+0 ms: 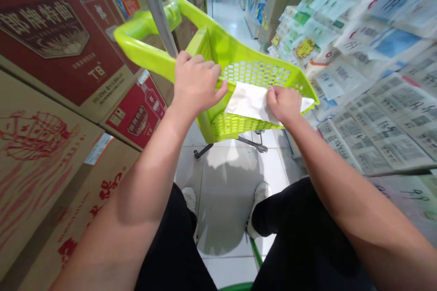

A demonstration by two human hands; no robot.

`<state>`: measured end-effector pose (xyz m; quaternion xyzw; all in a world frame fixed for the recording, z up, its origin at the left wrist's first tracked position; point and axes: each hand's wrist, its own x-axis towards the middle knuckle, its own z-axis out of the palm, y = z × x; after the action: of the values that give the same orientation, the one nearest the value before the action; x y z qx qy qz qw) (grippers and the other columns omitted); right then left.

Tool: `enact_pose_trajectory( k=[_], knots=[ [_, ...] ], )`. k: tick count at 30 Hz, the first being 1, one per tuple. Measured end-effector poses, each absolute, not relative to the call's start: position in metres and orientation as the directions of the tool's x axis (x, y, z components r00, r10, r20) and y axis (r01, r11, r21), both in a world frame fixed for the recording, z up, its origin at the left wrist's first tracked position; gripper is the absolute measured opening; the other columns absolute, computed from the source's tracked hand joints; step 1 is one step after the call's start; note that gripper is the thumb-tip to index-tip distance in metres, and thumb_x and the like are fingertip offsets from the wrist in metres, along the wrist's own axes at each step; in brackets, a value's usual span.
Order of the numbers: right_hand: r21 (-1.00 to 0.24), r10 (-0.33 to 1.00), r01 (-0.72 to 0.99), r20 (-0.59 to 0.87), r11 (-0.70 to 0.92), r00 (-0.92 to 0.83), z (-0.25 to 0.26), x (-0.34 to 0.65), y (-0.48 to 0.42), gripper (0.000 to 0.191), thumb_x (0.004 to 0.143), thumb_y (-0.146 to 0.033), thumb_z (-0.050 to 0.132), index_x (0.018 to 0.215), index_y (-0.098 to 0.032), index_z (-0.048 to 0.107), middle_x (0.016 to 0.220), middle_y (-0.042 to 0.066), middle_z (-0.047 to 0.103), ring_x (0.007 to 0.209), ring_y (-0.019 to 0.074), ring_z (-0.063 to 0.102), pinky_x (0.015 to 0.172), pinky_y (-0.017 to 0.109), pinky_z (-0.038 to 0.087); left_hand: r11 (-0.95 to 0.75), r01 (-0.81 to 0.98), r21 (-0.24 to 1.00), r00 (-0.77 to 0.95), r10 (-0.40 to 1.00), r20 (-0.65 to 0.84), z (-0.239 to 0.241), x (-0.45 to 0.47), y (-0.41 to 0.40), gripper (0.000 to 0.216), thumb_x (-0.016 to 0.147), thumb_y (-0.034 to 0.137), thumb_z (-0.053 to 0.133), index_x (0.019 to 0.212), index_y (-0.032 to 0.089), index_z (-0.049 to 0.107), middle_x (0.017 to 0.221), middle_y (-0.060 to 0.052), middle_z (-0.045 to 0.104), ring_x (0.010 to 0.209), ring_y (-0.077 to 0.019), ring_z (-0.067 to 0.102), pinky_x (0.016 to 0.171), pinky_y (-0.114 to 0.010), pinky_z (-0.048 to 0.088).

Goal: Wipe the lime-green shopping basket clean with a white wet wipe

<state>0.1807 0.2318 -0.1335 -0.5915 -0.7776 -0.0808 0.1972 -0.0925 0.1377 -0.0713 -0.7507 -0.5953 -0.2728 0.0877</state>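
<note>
A lime-green plastic shopping cart stands in front of me, turned so that its handle end is at the left and its perforated basket at the right. My left hand is closed over the cart's near rim by the handle frame. A white cloth drapes over the near side of the basket. My right hand is closed in a fist on the cloth, at the rim. Whether its fingers also wrap the rim underneath is hidden.
Stacked cardboard cartons rise close on the left, with a grey metal pole beside the handle. Packs of tissue paper are piled at the right. Cart casters rest on the tiled floor. A green rod lies between my feet.
</note>
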Motion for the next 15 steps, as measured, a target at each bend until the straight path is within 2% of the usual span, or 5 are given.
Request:
enact_pose_trajectory(
  k=[4, 8, 12, 15],
  knots=[
    [-0.088, 0.899, 0.987, 0.430, 0.137, -0.086, -0.146, 0.228, 0.254, 0.054, 0.109, -0.040, 0.036, 0.105, -0.015, 0.083, 0.103, 0.023, 0.081, 0.095, 0.0355, 0.071, 0.076, 0.042, 0.038, -0.275, 0.956, 0.103, 0.182, 0.831, 0.526, -0.072, -0.093, 0.140, 0.043, 0.096, 0.060, 0.044, 0.115, 0.041, 0.078, 0.103, -0.011, 0.079, 0.115, -0.0465, 0.059, 0.105, -0.069, 0.027],
    [-0.122, 0.875, 0.992, 0.484, 0.035, 0.029, -0.159, 0.264, 0.272, 0.052, 0.107, -0.033, 0.036, 0.105, -0.011, 0.084, 0.101, 0.025, 0.081, 0.090, 0.0337, 0.070, 0.076, 0.042, 0.037, -0.222, 0.973, 0.062, 0.157, 0.836, 0.526, -0.072, -0.086, 0.141, 0.045, 0.097, 0.059, 0.048, 0.113, 0.030, 0.079, 0.110, -0.012, 0.079, 0.113, -0.0441, 0.061, 0.108, -0.070, 0.027],
    [-0.175, 0.857, 0.983, 0.513, 0.052, 0.046, -0.164, 0.265, 0.273, 0.057, 0.109, -0.041, 0.034, 0.101, -0.012, 0.082, 0.098, 0.026, 0.080, 0.091, 0.0356, 0.071, 0.077, 0.042, 0.037, -0.255, 0.943, 0.213, 0.117, 0.854, 0.506, -0.074, -0.086, 0.145, 0.042, 0.092, 0.063, 0.063, 0.111, 0.030, 0.079, 0.111, -0.012, 0.081, 0.131, -0.0477, 0.057, 0.119, -0.071, 0.022],
    [-0.163, 0.843, 0.972, 0.534, 0.172, -0.060, -0.161, 0.255, 0.265, 0.060, 0.108, -0.054, 0.036, 0.105, -0.017, 0.083, 0.099, 0.023, 0.081, 0.094, 0.0372, 0.072, 0.077, 0.042, 0.036, -0.295, 0.891, 0.345, 0.099, 0.867, 0.488, -0.077, -0.092, 0.152, 0.049, 0.087, 0.074, 0.069, 0.113, 0.034, 0.078, 0.107, -0.008, 0.082, 0.143, -0.0478, 0.049, 0.126, -0.071, 0.016]
  ],
)
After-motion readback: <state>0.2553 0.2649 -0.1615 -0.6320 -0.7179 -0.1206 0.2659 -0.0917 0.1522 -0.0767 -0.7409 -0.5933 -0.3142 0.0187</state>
